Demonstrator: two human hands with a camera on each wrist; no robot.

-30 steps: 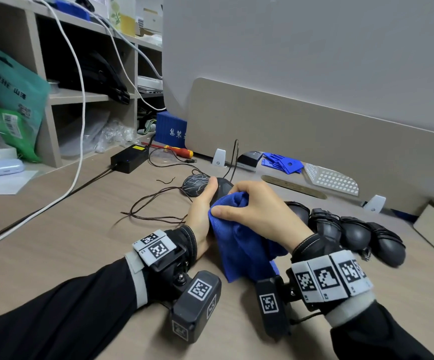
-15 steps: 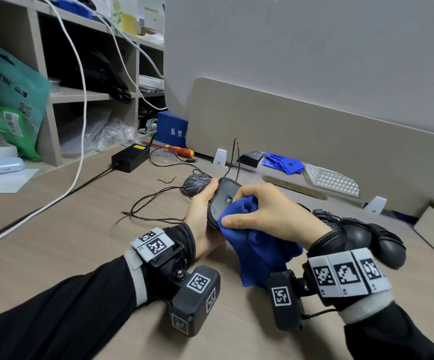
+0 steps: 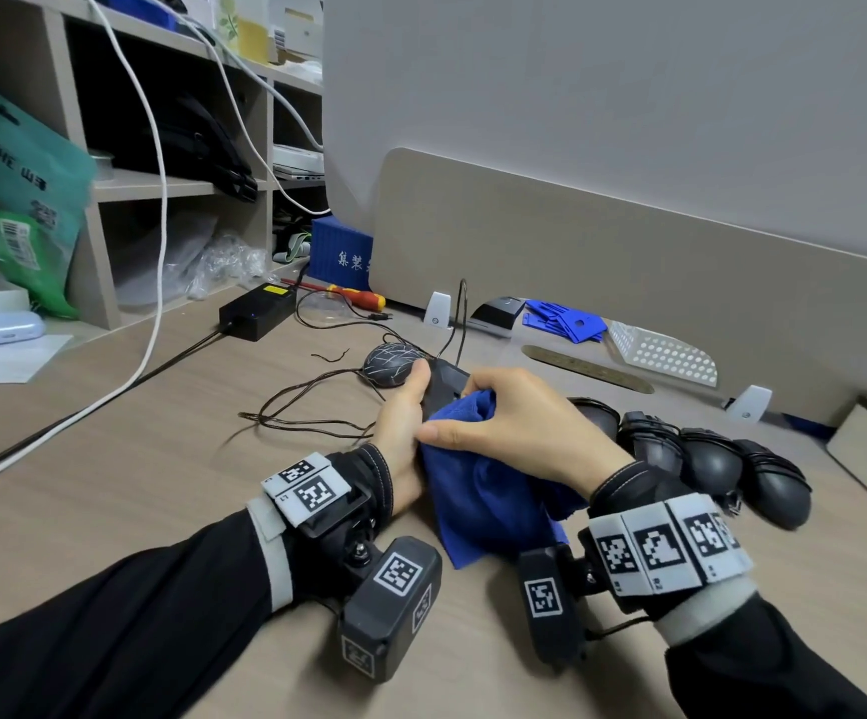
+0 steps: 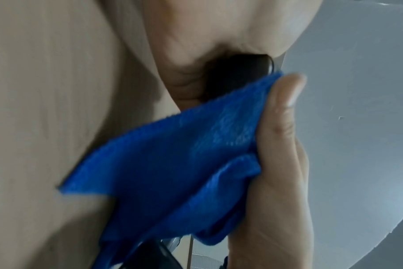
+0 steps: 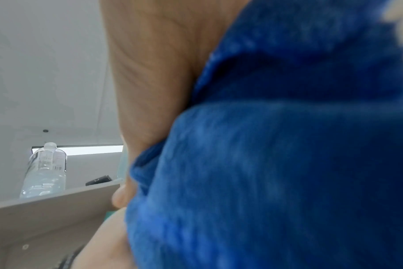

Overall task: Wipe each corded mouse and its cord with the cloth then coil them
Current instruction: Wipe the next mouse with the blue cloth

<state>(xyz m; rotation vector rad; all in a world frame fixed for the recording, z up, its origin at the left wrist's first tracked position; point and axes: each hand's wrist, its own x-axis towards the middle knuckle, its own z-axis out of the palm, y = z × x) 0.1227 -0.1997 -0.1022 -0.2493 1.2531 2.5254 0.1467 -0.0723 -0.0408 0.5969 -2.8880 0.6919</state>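
My left hand (image 3: 406, 413) grips a black corded mouse (image 3: 444, 382) just above the desk, thumb along its left side. My right hand (image 3: 514, 428) holds a bunched blue cloth (image 3: 488, 490) and presses it onto the mouse's near half. The left wrist view shows the black mouse (image 4: 237, 71) in the palm with the blue cloth (image 4: 173, 160) against it. Blue cloth (image 5: 276, 154) fills most of the right wrist view. The mouse's cord (image 3: 460, 313) rises behind it. A patterned mouse (image 3: 390, 363) lies just beyond, its thin cord (image 3: 296, 412) loose on the desk.
Several black mice with wound cords (image 3: 706, 459) lie in a row at the right. A black power brick (image 3: 257, 316), a red screwdriver (image 3: 356, 297) and a white cable (image 3: 156, 251) lie at the left by the shelves (image 3: 151, 184). A beige divider panel (image 3: 628, 251) stands behind.
The right hand has slid the cloth back and forth over the mouse, uncovering its far end. The left hand keeps its grip in about the same place.
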